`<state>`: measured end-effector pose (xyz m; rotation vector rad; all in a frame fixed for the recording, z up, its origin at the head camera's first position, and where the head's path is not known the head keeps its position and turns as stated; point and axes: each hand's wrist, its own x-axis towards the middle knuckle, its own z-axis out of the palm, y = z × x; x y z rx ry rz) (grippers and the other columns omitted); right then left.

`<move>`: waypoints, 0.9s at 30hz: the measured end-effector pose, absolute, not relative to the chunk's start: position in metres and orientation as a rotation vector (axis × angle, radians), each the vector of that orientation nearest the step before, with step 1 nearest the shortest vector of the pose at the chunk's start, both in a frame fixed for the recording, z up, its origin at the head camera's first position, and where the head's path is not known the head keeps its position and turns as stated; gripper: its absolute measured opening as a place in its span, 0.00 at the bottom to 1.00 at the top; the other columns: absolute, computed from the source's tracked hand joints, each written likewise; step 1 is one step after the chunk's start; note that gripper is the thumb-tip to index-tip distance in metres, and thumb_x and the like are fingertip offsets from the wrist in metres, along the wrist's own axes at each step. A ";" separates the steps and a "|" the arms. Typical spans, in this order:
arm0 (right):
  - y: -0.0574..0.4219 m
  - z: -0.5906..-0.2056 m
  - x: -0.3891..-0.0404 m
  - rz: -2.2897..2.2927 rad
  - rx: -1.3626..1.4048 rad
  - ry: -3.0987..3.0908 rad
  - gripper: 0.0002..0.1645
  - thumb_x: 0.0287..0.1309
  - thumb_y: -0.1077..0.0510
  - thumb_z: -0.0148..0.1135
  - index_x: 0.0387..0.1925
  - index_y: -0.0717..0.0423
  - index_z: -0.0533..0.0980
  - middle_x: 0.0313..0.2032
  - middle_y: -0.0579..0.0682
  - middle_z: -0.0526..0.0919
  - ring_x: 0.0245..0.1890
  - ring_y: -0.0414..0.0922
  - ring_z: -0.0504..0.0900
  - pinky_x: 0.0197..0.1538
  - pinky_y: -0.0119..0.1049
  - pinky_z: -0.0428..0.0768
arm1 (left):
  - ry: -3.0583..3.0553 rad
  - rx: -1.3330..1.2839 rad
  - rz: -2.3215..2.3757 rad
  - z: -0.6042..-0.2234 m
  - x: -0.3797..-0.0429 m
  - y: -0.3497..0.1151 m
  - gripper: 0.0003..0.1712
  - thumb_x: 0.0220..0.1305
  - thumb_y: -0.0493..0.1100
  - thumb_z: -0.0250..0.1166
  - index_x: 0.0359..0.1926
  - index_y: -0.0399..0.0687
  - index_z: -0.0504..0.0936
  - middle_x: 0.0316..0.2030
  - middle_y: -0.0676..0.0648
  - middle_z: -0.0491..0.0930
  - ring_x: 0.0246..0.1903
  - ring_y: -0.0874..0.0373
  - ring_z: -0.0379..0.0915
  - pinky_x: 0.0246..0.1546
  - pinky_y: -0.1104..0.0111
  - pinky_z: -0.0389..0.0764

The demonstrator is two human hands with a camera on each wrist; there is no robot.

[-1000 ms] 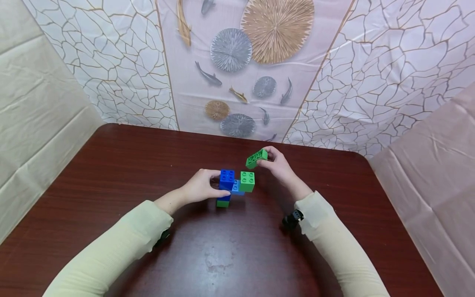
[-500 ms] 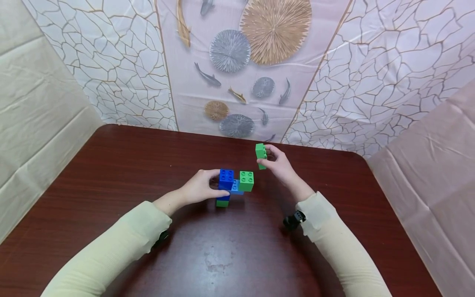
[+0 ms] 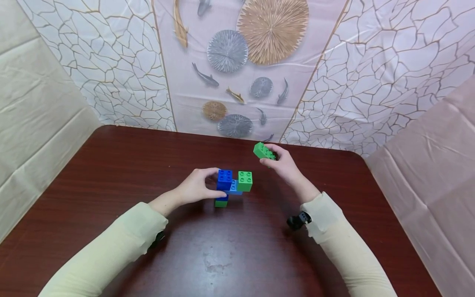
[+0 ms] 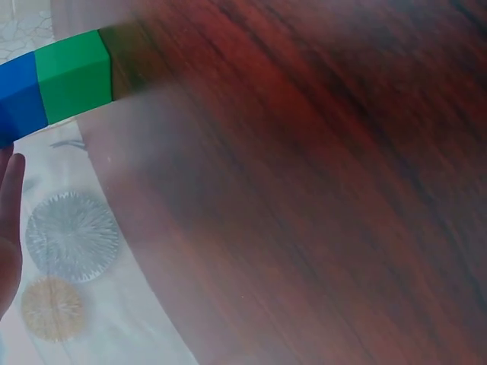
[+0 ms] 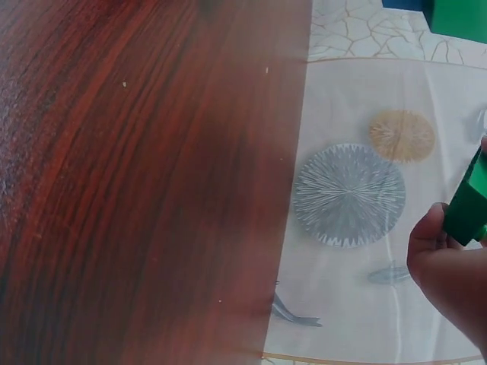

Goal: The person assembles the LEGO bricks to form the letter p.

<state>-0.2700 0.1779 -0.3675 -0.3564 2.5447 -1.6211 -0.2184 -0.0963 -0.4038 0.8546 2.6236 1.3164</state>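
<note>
A stack of toy building bricks stands on the table, with a green brick at its foot. My left hand grips the stack from the left, thumb in front, around the dark blue bricks. From it a lighter blue brick juts to the right and carries a square green brick. Behind and to the right, my right hand pinches a longer green brick in the air, tilted, its studs showing. In the right wrist view this held green brick is partly cut off.
The dark red-brown table has rounded far corners. A patterned cloth wall rises behind it, and pale cloth sides flank it. A dark wrist device is at the right cuff.
The green brick in my right hand has been turned over, from its hollow underside to its studs facing the camera, and moved slightly up and right. My left hand keeps its grip on the stack.
</note>
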 end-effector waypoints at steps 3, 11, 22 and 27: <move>0.179 -0.364 -0.268 -1.599 -0.363 2.564 0.29 0.55 0.64 0.61 0.60 0.62 0.69 0.50 0.60 0.74 0.39 0.40 0.72 0.40 0.28 0.74 | 2.632 0.850 1.366 -0.403 -0.219 -0.097 0.29 0.46 0.50 0.74 0.50 0.48 0.77 0.39 0.51 0.83 0.42 0.59 0.77 0.50 0.60 0.77; 0.173 -0.361 -0.266 -1.592 -0.394 2.574 0.30 0.52 0.62 0.65 0.58 0.59 0.70 0.51 0.57 0.75 0.39 0.41 0.73 0.39 0.27 0.74 | 2.602 0.849 1.404 -0.402 -0.221 -0.096 0.27 0.46 0.47 0.75 0.48 0.47 0.78 0.37 0.49 0.83 0.38 0.60 0.78 0.45 0.65 0.79; 0.159 -0.346 -0.252 -1.541 -0.455 2.608 0.27 0.51 0.59 0.68 0.54 0.58 0.74 0.45 0.55 0.77 0.34 0.39 0.74 0.36 0.28 0.75 | 2.531 0.858 1.456 -0.404 -0.222 -0.096 0.16 0.48 0.43 0.74 0.36 0.44 0.78 0.33 0.48 0.83 0.32 0.62 0.79 0.39 0.71 0.81; 0.150 -0.341 -0.244 -1.530 -0.540 2.610 0.26 0.50 0.59 0.68 0.53 0.57 0.75 0.47 0.55 0.78 0.36 0.42 0.74 0.38 0.30 0.75 | 2.522 0.856 1.470 -0.406 -0.223 -0.095 0.17 0.48 0.44 0.74 0.36 0.44 0.78 0.33 0.48 0.83 0.33 0.61 0.80 0.39 0.70 0.82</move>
